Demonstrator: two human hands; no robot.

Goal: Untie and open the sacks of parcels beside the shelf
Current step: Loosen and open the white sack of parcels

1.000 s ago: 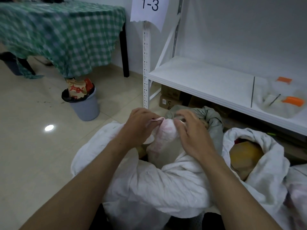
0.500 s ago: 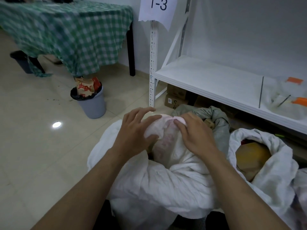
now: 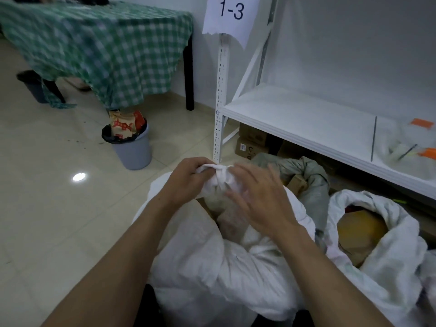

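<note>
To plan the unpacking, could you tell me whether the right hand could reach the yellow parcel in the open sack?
Probably yes: the right hand looks empty, the yellow parcel lies uncovered in the open sack beside it, with nothing between.

A white sack (image 3: pixel 212 267), its neck between left hand (image 3: pixel 188 178) and right hand (image 3: pixel 259 204).

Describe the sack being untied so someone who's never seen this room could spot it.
Find the white shelf with the 1-3 sign; sacks sit on the floor before it. Take the white sack nearest the camera. Unlike the grey-green sack behind and the open sack to its right, its neck is bunched in the left hand.
</note>
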